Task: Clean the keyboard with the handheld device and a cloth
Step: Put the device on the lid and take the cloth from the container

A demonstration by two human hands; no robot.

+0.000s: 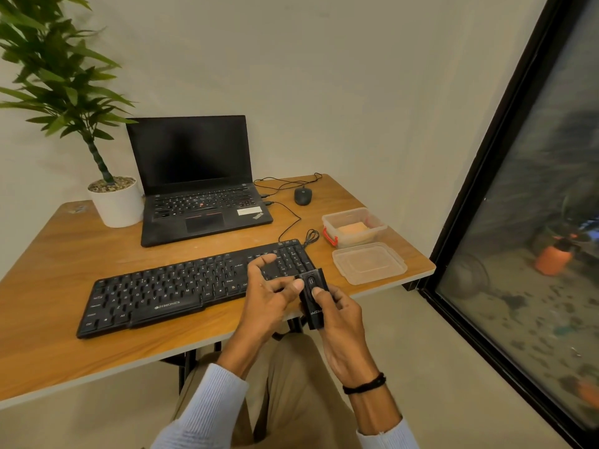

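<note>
Plant pot (116, 204): I see a white pot with a leafy green plant at the back left corner of the table (58, 270), just beside the laptop.
Laptop (201, 189): open, screen dark, set behind the keyboard.
Keyboard (175, 288): black, lying flat and slightly askew near the table's front edge; its cable runs off from its right end.
Left hand (269, 294): hovering above the keyboard's right part, fingers loosely bent and gripping nothing. I read its thumb tip as resting against the device's left edge.
Mouse (303, 195): black, at the back of the table, to the right of the laptop.
Handheld device (312, 298): small and black, held over the keyboard's right end at the table's front edge.
Right hand (342, 322): fingers wrapped round the device, thumb pressed on its face.
Tub (372, 237): clear plastic, right of the keyboard, lid off.
Cloth (352, 227): peach-coloured, lying inside the tub.
Lid (369, 263): flat on the table just in front of the tub.
</note>
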